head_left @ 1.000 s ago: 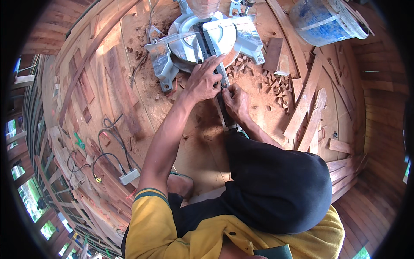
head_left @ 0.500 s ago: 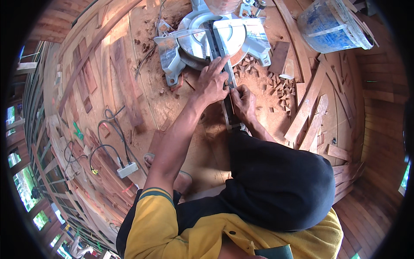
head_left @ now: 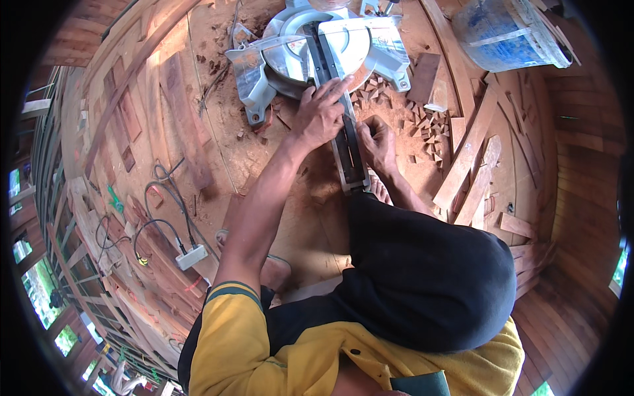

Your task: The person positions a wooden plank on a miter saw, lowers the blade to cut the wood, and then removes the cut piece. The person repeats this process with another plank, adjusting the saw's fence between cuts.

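Observation:
A silver mitre saw base [head_left: 362,56] with a round turntable and metal fences stands on the floor ahead of me. A long dark slotted metal arm [head_left: 349,155] runs from the turntable toward my knees. My left hand [head_left: 319,119] lies across this arm near the turntable, its fingers stretched out over the metal. Just right of the arm is my right hand [head_left: 378,142], its fingers curled with thumb and forefinger together. Whatever they may hold is hidden. Several small wedge-shaped wood offcuts [head_left: 432,135] lie scattered to the right, among sawdust.
A blue-and-white stained bucket [head_left: 505,39] stands at the far right. Long wood boards [head_left: 469,152] lie on the right, with more strips [head_left: 185,119] on the left. A white power strip [head_left: 191,257] with black cables [head_left: 165,191] sits left of my foot.
My right hand has shifted slightly away from the slotted arm, leaving a gap. My left hand has moved a little toward the turntable. The whole view has shifted slightly.

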`<action>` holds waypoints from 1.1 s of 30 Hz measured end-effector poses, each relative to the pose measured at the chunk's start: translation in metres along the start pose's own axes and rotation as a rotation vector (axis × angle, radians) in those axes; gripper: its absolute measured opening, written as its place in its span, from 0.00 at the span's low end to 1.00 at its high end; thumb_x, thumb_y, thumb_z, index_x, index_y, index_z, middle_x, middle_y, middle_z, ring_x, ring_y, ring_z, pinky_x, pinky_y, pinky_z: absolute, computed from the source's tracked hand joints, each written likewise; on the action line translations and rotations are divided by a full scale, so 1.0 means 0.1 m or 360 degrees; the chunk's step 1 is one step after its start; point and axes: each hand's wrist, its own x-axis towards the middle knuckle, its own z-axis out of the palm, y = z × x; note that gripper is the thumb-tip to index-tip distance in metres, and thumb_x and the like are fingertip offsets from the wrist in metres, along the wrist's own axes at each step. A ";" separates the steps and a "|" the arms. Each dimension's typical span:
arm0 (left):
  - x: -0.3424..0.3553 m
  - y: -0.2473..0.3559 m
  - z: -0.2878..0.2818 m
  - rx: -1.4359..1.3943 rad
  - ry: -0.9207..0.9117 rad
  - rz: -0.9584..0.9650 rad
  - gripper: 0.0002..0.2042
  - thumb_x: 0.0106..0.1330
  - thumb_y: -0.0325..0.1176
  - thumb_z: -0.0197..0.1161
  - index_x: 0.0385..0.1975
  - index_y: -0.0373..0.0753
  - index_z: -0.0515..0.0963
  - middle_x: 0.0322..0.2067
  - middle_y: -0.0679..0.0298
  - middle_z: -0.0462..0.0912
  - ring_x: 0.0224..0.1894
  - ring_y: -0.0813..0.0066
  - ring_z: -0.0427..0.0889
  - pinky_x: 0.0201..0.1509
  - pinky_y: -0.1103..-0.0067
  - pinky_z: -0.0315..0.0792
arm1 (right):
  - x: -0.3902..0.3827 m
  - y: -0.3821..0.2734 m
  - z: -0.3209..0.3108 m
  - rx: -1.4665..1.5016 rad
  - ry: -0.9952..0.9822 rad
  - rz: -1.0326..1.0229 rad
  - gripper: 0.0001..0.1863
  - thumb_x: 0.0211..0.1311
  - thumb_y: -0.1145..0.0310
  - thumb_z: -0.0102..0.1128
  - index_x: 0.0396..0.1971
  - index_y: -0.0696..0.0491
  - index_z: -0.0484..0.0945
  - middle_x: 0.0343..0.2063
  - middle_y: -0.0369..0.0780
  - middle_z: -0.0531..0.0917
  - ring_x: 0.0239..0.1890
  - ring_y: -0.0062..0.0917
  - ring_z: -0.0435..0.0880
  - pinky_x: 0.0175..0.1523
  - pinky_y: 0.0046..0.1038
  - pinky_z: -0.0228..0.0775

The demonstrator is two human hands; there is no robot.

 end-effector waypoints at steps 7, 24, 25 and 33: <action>-0.20 0.04 -0.06 -0.0294 0.0039 -0.0117 0.02 0.57 0.26 0.67 0.28 0.37 0.86 0.79 0.59 0.60 0.77 0.56 0.65 0.74 0.47 0.62 | -0.26 -0.22 -0.38 -0.0380 -0.0062 0.0005 0.13 0.68 0.63 0.65 0.28 0.57 0.81 0.22 0.44 0.82 0.24 0.29 0.81 0.33 0.36 0.74; -0.30 0.31 -0.32 -0.0071 -0.0424 -0.0080 0.06 0.61 0.32 0.68 0.35 0.42 0.88 0.82 0.59 0.50 0.83 0.54 0.50 0.80 0.43 0.52 | -0.50 -0.24 -0.23 -0.0963 -0.0251 -0.0530 0.11 0.61 0.61 0.67 0.27 0.50 0.77 0.25 0.41 0.83 0.25 0.42 0.85 0.32 0.45 0.77; -0.31 0.31 -0.30 -0.0082 -0.0463 -0.0097 0.07 0.61 0.32 0.69 0.37 0.42 0.88 0.82 0.58 0.50 0.83 0.54 0.50 0.80 0.43 0.52 | -0.49 -0.23 -0.24 -0.0946 -0.0269 -0.0546 0.11 0.62 0.62 0.67 0.27 0.50 0.77 0.25 0.42 0.83 0.24 0.42 0.85 0.32 0.45 0.77; -0.27 0.34 -0.25 -0.0056 -0.0459 -0.0093 0.08 0.56 0.28 0.72 0.36 0.39 0.87 0.81 0.55 0.51 0.82 0.51 0.53 0.79 0.47 0.56 | -0.45 -0.17 -0.06 -0.1004 -0.0153 -0.0554 0.11 0.63 0.61 0.67 0.27 0.50 0.76 0.24 0.43 0.83 0.23 0.44 0.85 0.30 0.45 0.76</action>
